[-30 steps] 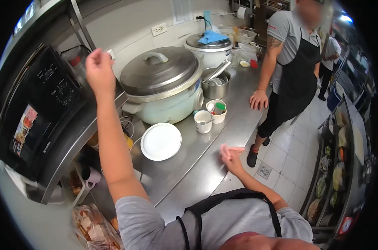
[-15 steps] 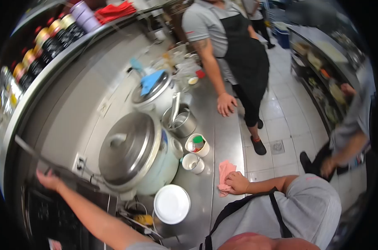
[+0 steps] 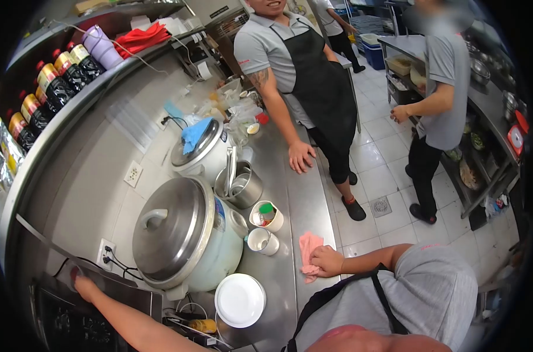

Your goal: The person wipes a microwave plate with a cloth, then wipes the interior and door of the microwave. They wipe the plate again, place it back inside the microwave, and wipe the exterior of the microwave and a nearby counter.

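Note:
My right hand (image 3: 327, 261) rests on the steel counter (image 3: 278, 317), its fingers curled on a crumpled pink cloth (image 3: 309, 246). Far to the left, my left arm stretches out, and my left hand (image 3: 84, 287) is at the back edge of a black appliance (image 3: 78, 320); its fingers are mostly hidden. Between my arms stand a large rice cooker (image 3: 172, 234) with a metal lid and a stack of white lids or plates (image 3: 240, 300). A white cup (image 3: 262, 242) and a container with a green-capped bottle (image 3: 267, 216) sit close beyond the cloth.
A metal pot (image 3: 246, 188) with utensils and a second cooker (image 3: 202, 149) under a blue cloth (image 3: 195, 136) stand farther along. Sauce bottles (image 3: 54, 85) line the shelf at left. A person in a black apron (image 3: 325, 76) leans on the counter; another person (image 3: 439, 111) stands at right.
My left hand has gone from open in the air to the black appliance's back edge. My right hand stays on the cloth. The person at right now stands farther away, more upright.

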Action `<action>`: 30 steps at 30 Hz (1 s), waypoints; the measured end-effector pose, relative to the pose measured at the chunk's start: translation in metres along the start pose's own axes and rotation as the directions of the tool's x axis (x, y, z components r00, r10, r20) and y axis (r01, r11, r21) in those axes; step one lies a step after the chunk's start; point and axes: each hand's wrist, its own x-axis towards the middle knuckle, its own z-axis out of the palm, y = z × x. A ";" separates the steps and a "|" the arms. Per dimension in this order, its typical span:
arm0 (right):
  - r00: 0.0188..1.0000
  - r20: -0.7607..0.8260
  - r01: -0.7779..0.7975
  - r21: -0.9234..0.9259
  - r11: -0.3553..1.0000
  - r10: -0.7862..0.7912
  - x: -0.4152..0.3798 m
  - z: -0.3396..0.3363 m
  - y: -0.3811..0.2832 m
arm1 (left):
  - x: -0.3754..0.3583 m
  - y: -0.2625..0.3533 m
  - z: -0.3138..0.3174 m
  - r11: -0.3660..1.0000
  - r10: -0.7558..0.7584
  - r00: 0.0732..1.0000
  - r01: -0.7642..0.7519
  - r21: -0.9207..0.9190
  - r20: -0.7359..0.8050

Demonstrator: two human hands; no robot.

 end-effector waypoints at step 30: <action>0.585 0.384 -0.644 -0.316 0.697 0.715 -0.208 -0.108 0.180 | -0.418 0.165 -0.033 0.811 0.486 0.799 -0.261 -0.524 0.353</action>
